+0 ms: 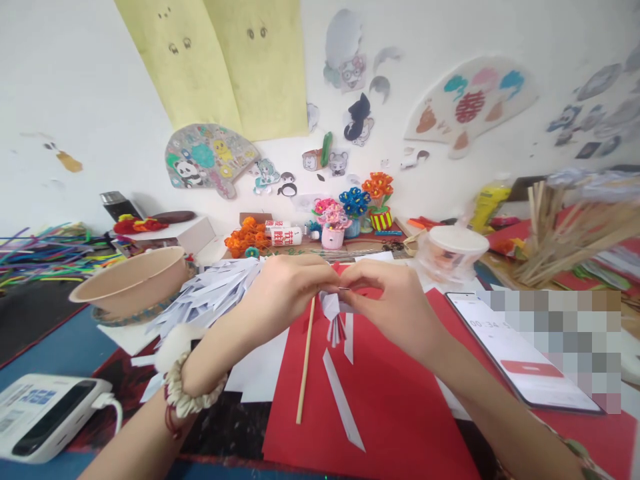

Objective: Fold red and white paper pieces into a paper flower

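Observation:
Over a red paper sheet (395,413), my left hand (290,290) and my right hand (395,300) meet at the fingertips. Both are closed in a pinch on a small piece of folded white paper (331,308), whose lower end fans out in narrow pleats. My fingers partly hide its upper edge. Below it a white paper strip (344,400) lies slantwise on the red sheet. Another strip (349,343) lies just behind the pleats. A thin wooden stick (305,367) rests to the left of them, its top end near my left hand.
A pile of cut white paper strips (205,293) lies left of my hands, beside a beige bowl (135,280). On the right are a phone (520,347), a lidded tub (457,247) and wooden sticks (555,233). Small flower pots (333,237) stand at the back.

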`<action>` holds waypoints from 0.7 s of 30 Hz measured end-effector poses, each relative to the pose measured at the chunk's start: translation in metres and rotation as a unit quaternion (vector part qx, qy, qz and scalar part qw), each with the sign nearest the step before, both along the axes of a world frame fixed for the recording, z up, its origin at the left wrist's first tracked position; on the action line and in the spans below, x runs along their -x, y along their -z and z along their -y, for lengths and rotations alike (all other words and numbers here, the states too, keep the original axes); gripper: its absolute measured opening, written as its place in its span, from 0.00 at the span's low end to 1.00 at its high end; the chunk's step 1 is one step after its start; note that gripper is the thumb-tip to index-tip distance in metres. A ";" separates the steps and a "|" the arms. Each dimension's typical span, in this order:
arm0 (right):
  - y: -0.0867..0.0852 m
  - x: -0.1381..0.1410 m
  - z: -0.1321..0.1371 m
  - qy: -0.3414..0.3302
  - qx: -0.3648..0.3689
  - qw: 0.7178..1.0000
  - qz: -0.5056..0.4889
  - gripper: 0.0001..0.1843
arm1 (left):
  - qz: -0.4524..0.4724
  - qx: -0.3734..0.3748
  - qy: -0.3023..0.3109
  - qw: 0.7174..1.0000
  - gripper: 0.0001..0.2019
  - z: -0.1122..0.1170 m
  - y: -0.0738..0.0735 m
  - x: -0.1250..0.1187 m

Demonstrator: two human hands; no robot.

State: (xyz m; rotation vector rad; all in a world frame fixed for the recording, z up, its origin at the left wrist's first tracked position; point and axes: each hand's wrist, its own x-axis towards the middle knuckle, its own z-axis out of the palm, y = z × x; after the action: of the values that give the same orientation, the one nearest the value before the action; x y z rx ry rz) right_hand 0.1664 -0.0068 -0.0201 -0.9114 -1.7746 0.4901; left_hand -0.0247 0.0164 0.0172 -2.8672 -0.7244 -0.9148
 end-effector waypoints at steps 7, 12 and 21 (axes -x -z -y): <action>0.003 0.003 -0.001 0.040 -0.067 0.997 0.025 0.10 | 0.066 0.122 -0.045 0.989 0.06 0.002 0.000 -0.002; 0.002 0.004 0.001 0.093 -0.126 0.988 0.008 0.10 | 0.154 0.206 -0.105 0.961 0.06 0.003 0.001 0.007; 0.008 0.008 0.006 0.130 -0.203 0.969 0.053 0.10 | 0.003 0.054 -0.156 0.986 0.06 0.010 -0.012 0.000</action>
State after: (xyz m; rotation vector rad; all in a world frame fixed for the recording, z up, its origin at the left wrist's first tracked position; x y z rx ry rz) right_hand 0.1588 -0.0124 -0.0278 -0.8700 -1.7295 -0.0932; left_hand -0.0250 0.0062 0.0294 -2.7248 -1.2155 -0.8627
